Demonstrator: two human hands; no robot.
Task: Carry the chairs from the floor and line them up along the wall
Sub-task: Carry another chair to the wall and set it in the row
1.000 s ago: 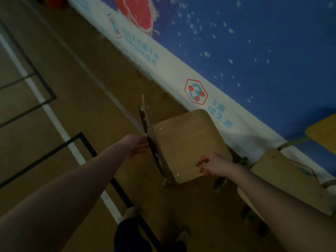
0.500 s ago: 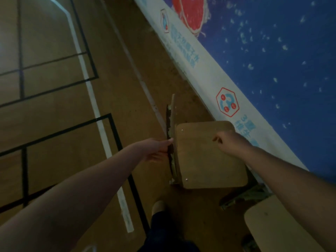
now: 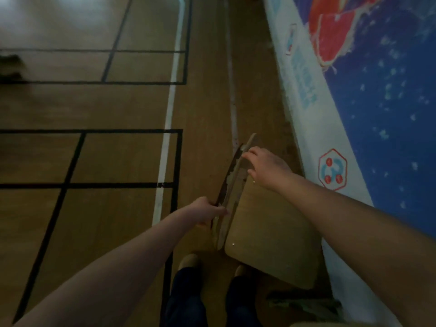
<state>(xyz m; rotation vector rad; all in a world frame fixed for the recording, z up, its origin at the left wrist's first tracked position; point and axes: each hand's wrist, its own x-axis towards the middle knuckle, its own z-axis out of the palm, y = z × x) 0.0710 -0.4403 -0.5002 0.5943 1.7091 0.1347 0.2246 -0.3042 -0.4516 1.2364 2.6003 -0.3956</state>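
Thing held: a light-brown plywood chair (image 3: 271,232) is seen from above, its seat lying to the right of the left hand and below the right hand.
Left hand: the left hand (image 3: 207,211) is closed round the near part of the thin wooden backrest (image 3: 232,185), which is seen edge-on.
Right hand: the right hand (image 3: 266,166) is set at the far part of the same backrest, fingers hooked over its edge and thumb below, so a grip is judged.
Long axis: the backrest edge runs from the left hand away and slightly rightward to the right hand, roughly parallel to the foot of the wall.
Wall: the blue painted wall with a white lower band (image 3: 377,128) lies to the right of both hands; the right hand is the nearer one. The seat fills the space between the hands and the band; contact cannot be told.
Orientation: the backrest is on the side away from the wall.
Neighbour: a second chair's grey metal frame (image 3: 304,303) shows under the right forearm, just beside the held chair's near corner.
Legs: hidden under the seat, so whether the chair is grounded cannot be told.
Step judged: setting down and squaring beside the neighbour.
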